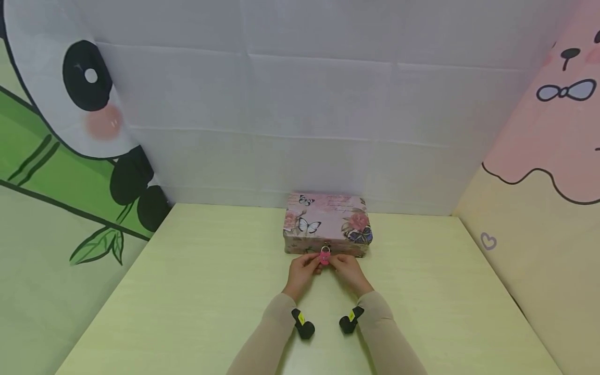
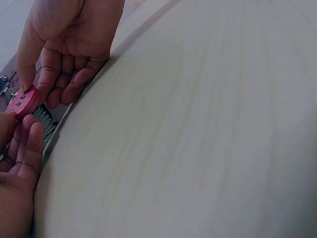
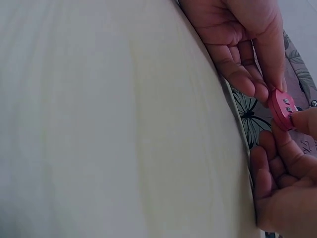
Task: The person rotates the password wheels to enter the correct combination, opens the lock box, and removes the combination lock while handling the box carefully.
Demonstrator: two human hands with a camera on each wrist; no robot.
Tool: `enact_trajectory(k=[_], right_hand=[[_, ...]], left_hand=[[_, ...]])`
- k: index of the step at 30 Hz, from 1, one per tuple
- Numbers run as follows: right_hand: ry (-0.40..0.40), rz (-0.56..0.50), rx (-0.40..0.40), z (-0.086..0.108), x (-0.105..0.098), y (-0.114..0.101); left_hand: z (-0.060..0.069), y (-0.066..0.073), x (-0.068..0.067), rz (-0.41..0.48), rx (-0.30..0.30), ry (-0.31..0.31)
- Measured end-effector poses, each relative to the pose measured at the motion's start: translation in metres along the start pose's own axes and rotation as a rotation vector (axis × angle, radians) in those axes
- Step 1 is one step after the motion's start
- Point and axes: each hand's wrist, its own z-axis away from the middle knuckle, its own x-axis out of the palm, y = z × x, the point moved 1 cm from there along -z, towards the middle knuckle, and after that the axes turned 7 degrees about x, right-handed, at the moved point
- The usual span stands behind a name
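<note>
Two bare hands, one padlock, one box. Left hand (image 1: 300, 274): thumb and fingers narrowed to a pinch on the padlock's left side. Right hand (image 1: 350, 273): likewise pinching, on the right side; the remaining fingers of both are loosely bent in the wrist views. Padlock (image 1: 325, 258): pink body, silver shackle uppermost, small dials on the face; located between the two hands, at the middle of the box's front; whether the shackle passes through the clasp (image 1: 327, 244) cannot be told. Box (image 1: 328, 213): one, rectangular, lid down, pinkish, printed with butterflies, roses and script; standing at the far part of the table, near the back sheet. Table (image 1: 211, 291): one, pale yellow-green, faintly grained. Sleeves, two, light beige: left (image 1: 268, 330), right (image 1: 390, 330). Black devices with yellow marks, two, one at each wrist: left (image 1: 304, 328), right (image 1: 349, 324). Back sheet (image 1: 309, 99): white, creased. Left panel (image 1: 33, 291): panda face, green bamboo, leaves. Right panel (image 1: 539, 271): pink cartoon figure with bow tie, purple heart outline, cream ground.
</note>
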Motion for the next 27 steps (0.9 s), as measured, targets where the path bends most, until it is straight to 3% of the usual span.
enact_trajectory(k=[11,18,21,24,27], right_hand=[[0.001,0.002,-0.011,0.003,-0.001,-0.002],[0.000,-0.010,-0.007,0.004,-0.001,-0.002],[0.003,-0.018,0.000,0.003,0.000,-0.001],[0.005,-0.034,0.018,0.003,0.000,-0.001],[0.005,-0.052,0.039,0.004,0.001,0.000]], left_hand=[[-0.001,-0.002,0.000,0.015,-0.002,0.000],[-0.009,-0.030,-0.001,0.028,-0.020,0.013],[-0.009,-0.035,0.000,0.006,-0.024,0.017],[-0.008,-0.035,0.000,-0.011,-0.017,0.017],[-0.003,-0.018,0.000,-0.017,-0.018,0.013]])
